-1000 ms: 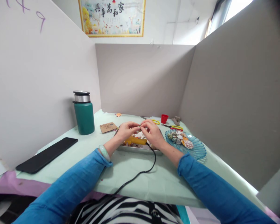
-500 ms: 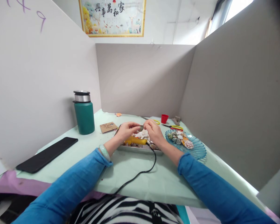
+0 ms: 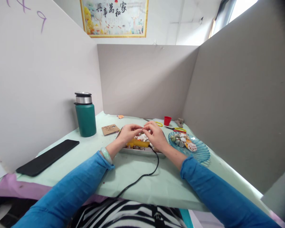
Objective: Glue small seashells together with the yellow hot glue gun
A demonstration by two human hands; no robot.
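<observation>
Above a metal tray (image 3: 142,154) of shells (image 3: 142,137), my left hand (image 3: 130,131) and my right hand (image 3: 155,134) meet at the fingertips. Both are closed in a pinch; whatever sits between the fingers is too small to make out. Just below them, a yellow glue gun (image 3: 139,143) lies across the tray, its black cord (image 3: 142,175) curving down to the table's near edge. My wrists partly cover the tray's two sides.
Right of the tray is a blue glass plate (image 3: 203,153) holding shells. Behind stand scissors (image 3: 179,129), a red cup (image 3: 167,120) and a grey object (image 3: 180,122). On the left are a brown card (image 3: 110,129), a green bottle (image 3: 85,120) and a black flat pad (image 3: 48,157). Partitions enclose the table.
My right hand has shifted slightly left, so its fingertips now touch those of my left hand. The left hand has barely moved, and the glue gun lies as before.
</observation>
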